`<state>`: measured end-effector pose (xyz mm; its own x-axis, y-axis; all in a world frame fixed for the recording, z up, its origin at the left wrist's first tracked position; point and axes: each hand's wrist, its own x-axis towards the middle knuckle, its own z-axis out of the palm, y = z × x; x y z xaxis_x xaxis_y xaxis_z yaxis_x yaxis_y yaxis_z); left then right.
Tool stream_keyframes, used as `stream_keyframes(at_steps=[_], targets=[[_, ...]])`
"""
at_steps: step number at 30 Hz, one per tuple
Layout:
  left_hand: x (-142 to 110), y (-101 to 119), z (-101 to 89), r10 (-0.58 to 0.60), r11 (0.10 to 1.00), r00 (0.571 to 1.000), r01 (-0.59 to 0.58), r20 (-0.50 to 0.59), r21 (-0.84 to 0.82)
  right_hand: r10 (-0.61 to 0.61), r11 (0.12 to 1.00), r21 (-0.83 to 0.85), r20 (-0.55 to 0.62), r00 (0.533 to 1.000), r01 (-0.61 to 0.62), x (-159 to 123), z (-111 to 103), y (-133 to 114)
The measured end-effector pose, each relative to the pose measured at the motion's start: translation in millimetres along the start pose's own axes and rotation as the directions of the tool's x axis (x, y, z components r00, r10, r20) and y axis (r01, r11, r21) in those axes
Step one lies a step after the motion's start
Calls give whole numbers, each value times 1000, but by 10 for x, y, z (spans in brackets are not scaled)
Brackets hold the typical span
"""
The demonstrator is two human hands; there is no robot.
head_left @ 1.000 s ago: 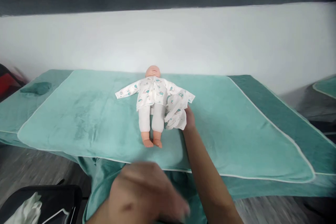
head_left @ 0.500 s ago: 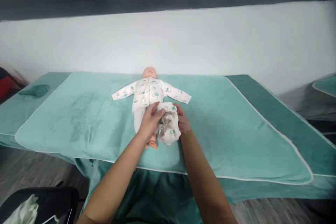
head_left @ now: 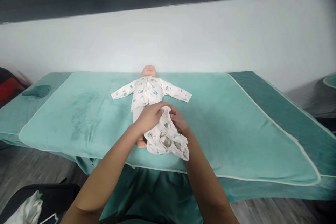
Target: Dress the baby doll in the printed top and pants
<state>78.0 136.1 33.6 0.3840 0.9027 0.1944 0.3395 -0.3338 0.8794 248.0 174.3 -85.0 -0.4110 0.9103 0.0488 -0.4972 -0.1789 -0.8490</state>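
A baby doll [head_left: 148, 70] lies on its back, arms spread, in a white printed jacket [head_left: 141, 92]. Over its lower body I hold a pair of white baby pants [head_left: 166, 129] with a matching print. The fingers of my left hand [head_left: 149, 117] are closed on the upper left edge of the pants. Opposite it, my right hand [head_left: 179, 119] grips their upper right edge, its fingertips partly behind the cloth. Below my hands the fabric hangs bunched, one leg drooping to the right. One foot of the doll [head_left: 141, 142] shows beside it; the rest of the legs is mostly covered.
A light green mat [head_left: 236, 136] with white piping covers the table, over a darker green cloth [head_left: 273, 105]. A white wall [head_left: 168, 42] stands behind. At lower left is a black chair [head_left: 57, 196] with a pale cloth [head_left: 28, 208] on it.
The pants have unfolded from a bunched bundle and now hang longer, toward me and to the right. My hands have come closer together at the top edge.
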Motion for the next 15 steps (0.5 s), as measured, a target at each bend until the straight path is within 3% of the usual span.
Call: stream_keyframes(at_steps=[2, 4, 8, 11, 13, 15], targets=[[7, 6, 43, 3, 995, 999, -7, 37, 103, 11, 1000, 18, 8, 1000, -11, 37, -14, 39], [7, 10, 62, -37, 993, 999, 37, -2, 108, -18, 999, 38, -15, 1000, 18, 64, -28, 75], [-47, -11, 35, -143, 987, 988, 137, -58, -88, -171, 977, 101, -137, 976, 185, 88, -60, 78], [-121, -42, -14, -249, 919, 963, 267, 98, -289, -226, 958, 122, -240, 944, 260, 85, -77, 24], [-158, -62, -53, -297, 901, 932, 345, 206, -264, -241, 950, 131, -274, 931, 285, 76, -78, -9], [-165, -74, -87, -315, 924, 919, 353, 236, -143, -245, 951, 128, -252, 936, 283, 65, -73, -23]])
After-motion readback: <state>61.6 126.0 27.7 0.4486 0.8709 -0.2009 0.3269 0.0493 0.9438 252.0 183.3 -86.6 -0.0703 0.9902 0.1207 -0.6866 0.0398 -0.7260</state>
